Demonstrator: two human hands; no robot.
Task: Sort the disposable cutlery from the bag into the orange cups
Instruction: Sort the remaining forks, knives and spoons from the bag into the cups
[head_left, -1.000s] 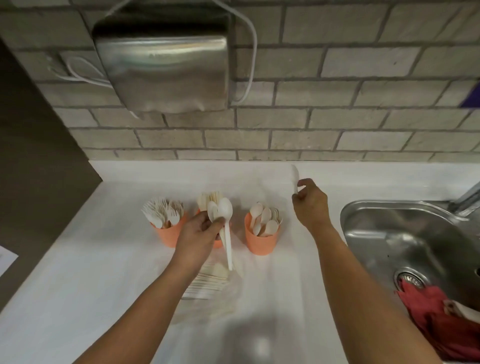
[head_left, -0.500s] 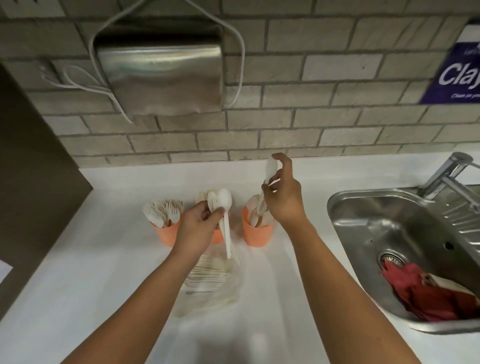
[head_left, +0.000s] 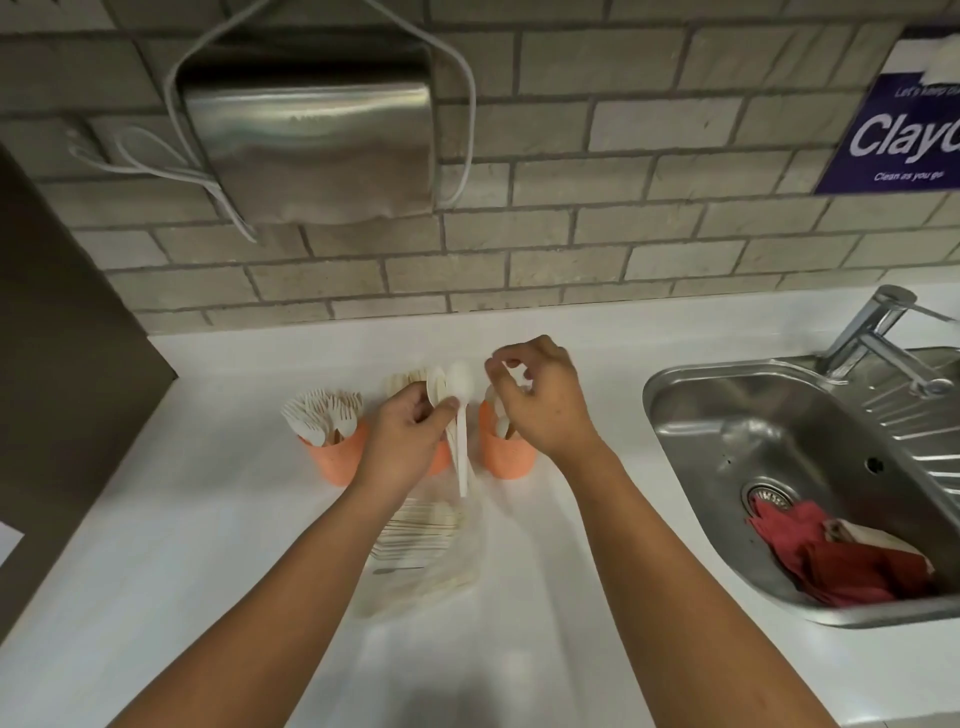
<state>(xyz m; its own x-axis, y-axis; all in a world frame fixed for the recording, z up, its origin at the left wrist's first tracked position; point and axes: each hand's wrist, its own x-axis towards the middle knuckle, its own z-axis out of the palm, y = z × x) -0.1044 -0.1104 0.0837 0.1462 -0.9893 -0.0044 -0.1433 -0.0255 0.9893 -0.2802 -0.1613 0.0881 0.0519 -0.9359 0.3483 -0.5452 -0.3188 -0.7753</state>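
On the white counter (head_left: 208, 519) under the brick wall, the leftmost orange cup (head_left: 337, 460) stands packed with forks (head_left: 322, 413), untouched. Next to it the left hand (head_left: 405, 441) grips a small bunch of white plastic spoons (head_left: 460, 395), bowls up and handles hanging down. It hides most of the middle orange cup (head_left: 441, 460), and the hold looks the same as a second ago. Just below that hand lies the clear bag (head_left: 421, 540), with a thick stack of pale cutlery still inside. The right orange cup (head_left: 506, 457) already holds spoons. The right hand (head_left: 540, 400) is what has moved: half a second ago it held one spoon raised above this cup, and now it has dropped to the cup's mouth, fingers curled and thumb near forefinger. Whether it still pinches that spoon or has let it go cannot be told, as the hand covers the cup's opening. Most likely that spoon is landing with its kind, and the next will come from the left hand's bunch. With the bag this full, much sorting remains. At the far right the steel sink (head_left: 675, 415) holds a red cloth (head_left: 831, 556).
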